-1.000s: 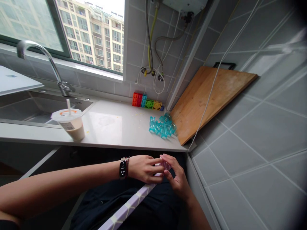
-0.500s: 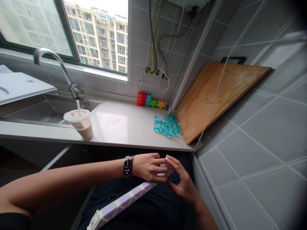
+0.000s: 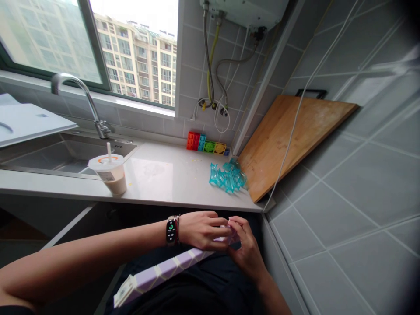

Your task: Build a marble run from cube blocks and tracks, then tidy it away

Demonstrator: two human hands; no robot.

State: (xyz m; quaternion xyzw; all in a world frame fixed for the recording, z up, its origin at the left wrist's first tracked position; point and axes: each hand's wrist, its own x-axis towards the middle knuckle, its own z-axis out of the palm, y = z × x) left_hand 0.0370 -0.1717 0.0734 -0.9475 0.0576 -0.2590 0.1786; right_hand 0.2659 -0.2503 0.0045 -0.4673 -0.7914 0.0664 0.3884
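Observation:
A lavender and cream snake puzzle point(image 3: 175, 264), a long straight bar of wedge-shaped segments, slants across my lap. Its near end, cream-coloured, points to the lower left. My left hand point(image 3: 204, 230), with a smartwatch point(image 3: 171, 230) on the wrist, lies over the bar's far end with bent fingers around it. From the right, the fingers and thumb of my right hand point(image 3: 246, 249) close on that same end. Between the hands only a bit of lavender shows; the rest of that end is hidden by fingers.
On the white counter point(image 3: 160, 175) stand a lidded drink cup with a straw point(image 3: 113, 175), crumpled teal plastic pieces point(image 3: 227, 177) and a row of coloured blocks point(image 3: 206, 144). A wooden board point(image 3: 292, 135) leans at right, a cable point(image 3: 297, 113) across it. The sink point(image 3: 72, 153) lies left.
The view has tilted up slightly. My right fingers have drawn in closer around the end of the snake puzzle, and its near end has shifted a little to the left and up.

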